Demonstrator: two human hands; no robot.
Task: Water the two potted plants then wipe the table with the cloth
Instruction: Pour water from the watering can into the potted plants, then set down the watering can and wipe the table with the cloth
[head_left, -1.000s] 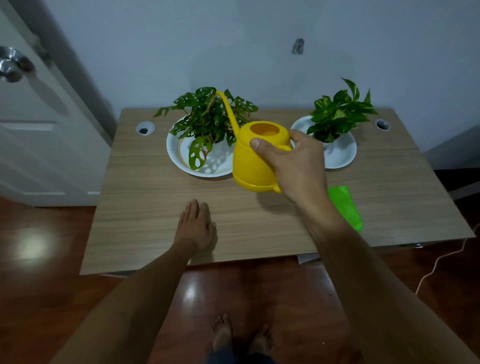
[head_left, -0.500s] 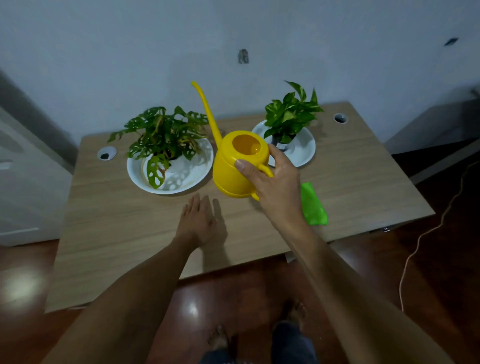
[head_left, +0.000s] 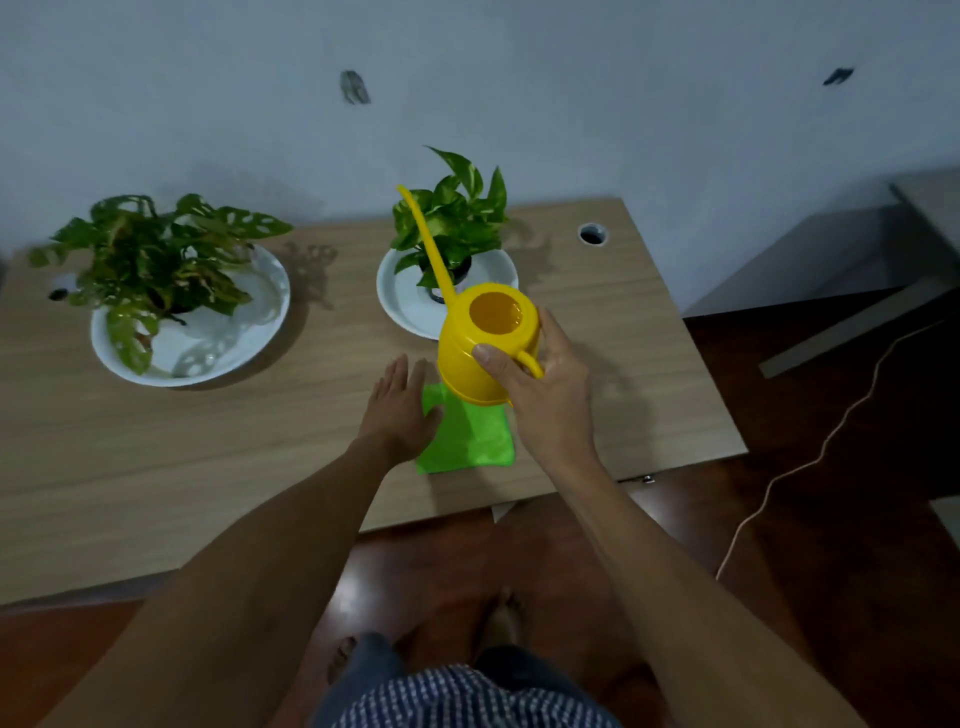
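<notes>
Around the handle of the yellow watering can your right hand is clenched, thumb pressed on the can's shoulder, fingers wrapped behind the loop. You carry it upright above the table, its base over the near end of the green cloth. Your left hand lies flat and spread on the wood, gripping nothing, its edge touching the cloth's left side.

A second ago you held the can beside the holey-leaved plant with the spout in among its leaves; half a second ago it sat between the two saucers. Now the long spout crosses in front of the smaller plant and ends near its upper leaves. Your view has swung right with it. I read that as the first plant done and the second about to get its water, though no stream shows and the can is not yet tipped. Wiping has not begun; the cloth lies folded near the front edge.

Counted: two potted plants, each on its own white saucer, the large saucer at left and the small saucer just behind the can. One can, one cloth. Two cable holes in the tabletop, one cable hole at back right, the other half hidden under leaves at back left. One cord trails on the floor to your right.
</notes>
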